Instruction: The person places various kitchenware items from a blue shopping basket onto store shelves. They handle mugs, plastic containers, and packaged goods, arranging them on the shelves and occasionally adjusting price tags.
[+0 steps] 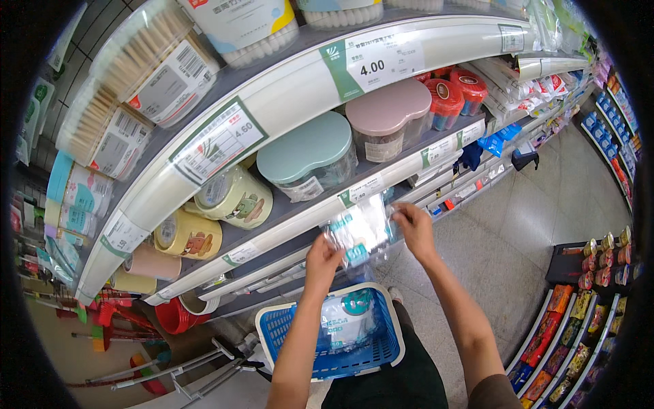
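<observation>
My left hand point(323, 258) grips the left edge of a clear plastic packet point(361, 230) with white and teal printing. Finger and thumb of my right hand point(418, 229) pinch its right edge. The packet is held up in front of the shelf edge, and glare blurs part of its face. Below it, between my forearms, is a blue plastic shopping basket point(393, 307) with a cream rim. Inside lies a similar-looking packet point(347, 324) in white and teal, its left part hidden by my left forearm.
Store shelves rise ahead, with cotton swab tubs point(245, 30), toothpick tubs point(163, 76), a teal-lidded box point(306, 148), a pink-lidded box point(391, 110) and patterned mugs point(235, 199). A red bucket point(176, 317) and metal poles point(179, 368) are low left. Snack racks point(549, 332) stand right.
</observation>
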The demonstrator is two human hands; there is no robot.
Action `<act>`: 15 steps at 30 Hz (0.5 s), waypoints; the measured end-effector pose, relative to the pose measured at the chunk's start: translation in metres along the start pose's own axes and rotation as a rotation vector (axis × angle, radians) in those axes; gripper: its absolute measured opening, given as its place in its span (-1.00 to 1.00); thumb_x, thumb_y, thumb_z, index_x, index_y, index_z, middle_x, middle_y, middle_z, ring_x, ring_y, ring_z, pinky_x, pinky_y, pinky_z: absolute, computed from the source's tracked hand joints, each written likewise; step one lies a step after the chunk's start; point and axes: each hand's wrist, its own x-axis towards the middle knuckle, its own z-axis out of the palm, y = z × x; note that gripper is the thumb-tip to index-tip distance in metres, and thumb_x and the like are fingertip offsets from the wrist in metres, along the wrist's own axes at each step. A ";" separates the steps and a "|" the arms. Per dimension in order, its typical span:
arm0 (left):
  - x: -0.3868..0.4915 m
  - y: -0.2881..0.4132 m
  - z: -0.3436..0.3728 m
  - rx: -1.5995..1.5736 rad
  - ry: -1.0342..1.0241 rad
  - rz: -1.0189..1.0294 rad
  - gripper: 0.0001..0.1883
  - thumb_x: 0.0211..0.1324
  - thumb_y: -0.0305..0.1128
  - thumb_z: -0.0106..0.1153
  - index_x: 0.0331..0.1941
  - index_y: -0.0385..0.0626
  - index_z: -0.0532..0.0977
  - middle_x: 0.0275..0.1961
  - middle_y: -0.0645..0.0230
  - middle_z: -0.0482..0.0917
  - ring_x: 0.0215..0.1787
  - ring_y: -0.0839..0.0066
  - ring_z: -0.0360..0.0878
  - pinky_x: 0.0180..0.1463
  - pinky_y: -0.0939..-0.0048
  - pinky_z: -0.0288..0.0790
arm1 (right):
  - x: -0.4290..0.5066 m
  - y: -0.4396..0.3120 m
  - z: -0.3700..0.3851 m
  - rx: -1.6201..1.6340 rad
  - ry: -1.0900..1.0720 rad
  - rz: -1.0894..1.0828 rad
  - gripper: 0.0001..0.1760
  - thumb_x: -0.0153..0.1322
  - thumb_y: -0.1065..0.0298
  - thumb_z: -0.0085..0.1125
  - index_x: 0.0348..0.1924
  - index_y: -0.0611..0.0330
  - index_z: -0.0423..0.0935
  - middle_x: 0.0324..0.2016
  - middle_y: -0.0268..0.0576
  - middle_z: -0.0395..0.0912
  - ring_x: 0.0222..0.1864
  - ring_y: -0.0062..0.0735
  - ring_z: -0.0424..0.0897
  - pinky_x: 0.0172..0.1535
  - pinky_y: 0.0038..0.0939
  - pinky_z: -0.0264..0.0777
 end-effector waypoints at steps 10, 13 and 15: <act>0.101 -0.018 0.014 0.258 0.232 -0.092 -0.92 0.13 -0.54 0.26 -0.28 -0.22 0.57 -0.39 0.39 0.62 -0.42 0.61 0.54 -0.43 0.60 0.39 | 0.100 0.046 0.027 -0.481 0.184 -0.466 -0.74 0.17 0.60 0.09 -0.27 0.29 0.59 -0.32 0.24 0.58 -0.25 0.32 0.53 -0.17 0.04 0.43; 0.105 -0.028 0.016 0.256 0.268 -0.094 -0.91 0.13 -0.54 0.27 -0.27 -0.22 0.57 -0.39 0.37 0.63 -0.42 0.60 0.55 -0.45 0.60 0.40 | 0.098 0.053 0.029 -0.565 0.135 -0.408 -0.74 0.16 0.58 0.10 -0.27 0.29 0.58 -0.31 0.22 0.58 -0.25 0.29 0.53 -0.16 0.04 0.44; 0.106 -0.030 0.016 0.304 0.280 -0.126 -0.90 0.13 -0.55 0.27 -0.26 -0.22 0.57 -0.39 0.36 0.63 -0.42 0.59 0.55 -0.45 0.60 0.41 | 0.095 0.054 0.028 -0.612 0.101 -0.360 -0.76 0.17 0.57 0.11 -0.29 0.28 0.58 -0.32 0.22 0.58 -0.25 0.28 0.54 -0.17 0.04 0.45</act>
